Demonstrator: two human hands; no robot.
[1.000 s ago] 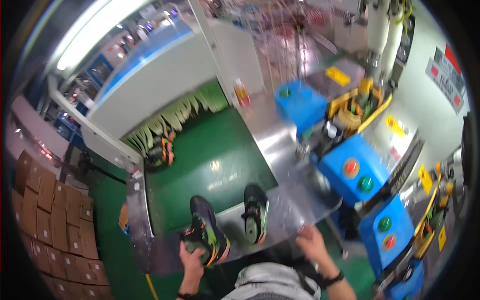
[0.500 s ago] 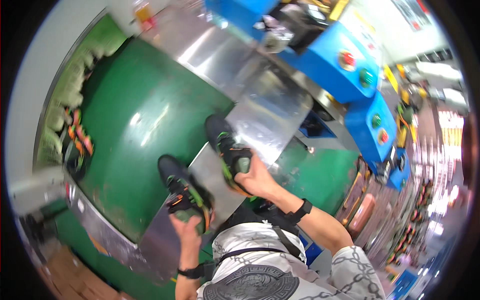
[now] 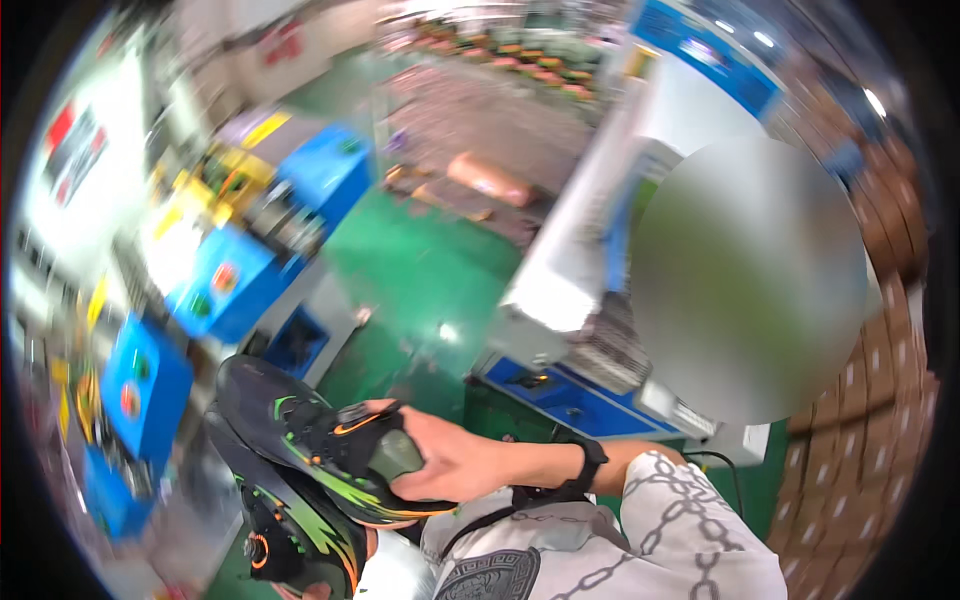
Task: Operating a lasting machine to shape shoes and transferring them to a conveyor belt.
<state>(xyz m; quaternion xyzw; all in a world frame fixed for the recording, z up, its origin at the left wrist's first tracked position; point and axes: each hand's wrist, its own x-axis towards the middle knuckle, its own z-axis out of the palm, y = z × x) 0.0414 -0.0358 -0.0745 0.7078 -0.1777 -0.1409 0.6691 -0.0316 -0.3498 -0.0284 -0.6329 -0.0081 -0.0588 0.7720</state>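
Right hand [image 3: 440, 460] is closing round the heel end of a black sneaker [image 3: 255, 395], thumb and fingers wrapping the collar beside its grey-green lining. Green and orange streaks are running along the sneaker's side; its rounded toe is pointing to the upper left of the view. A black wristband [image 3: 592, 466] is circling this wrist.

Second sneaker, the lower shoe [image 3: 290, 500], is lying partly behind the first and nearer the bottom edge, showing the same colouring and an orange-ringed round dial near its collar. Cannot tell whether the two are touching. Left hand [image 3: 316, 592] is holding this shoe by the heel; only slivers of skin are showing, the frame cutting off most of the grip.

Both sneakers are hanging in front of the wearer's white chain-print shirt [image 3: 690, 520], on the left side of the view.

Beyond them, blue control boxes are standing at left, the nearer box [image 3: 145, 385] bearing a green and a red button. Green floor [image 3: 420, 270] is stretching through the middle. A white-and-blue cabinet [image 3: 570, 400] is standing right of centre; cardboard cartons [image 3: 850, 460] are stacking up along the right. Background is blurring in places.
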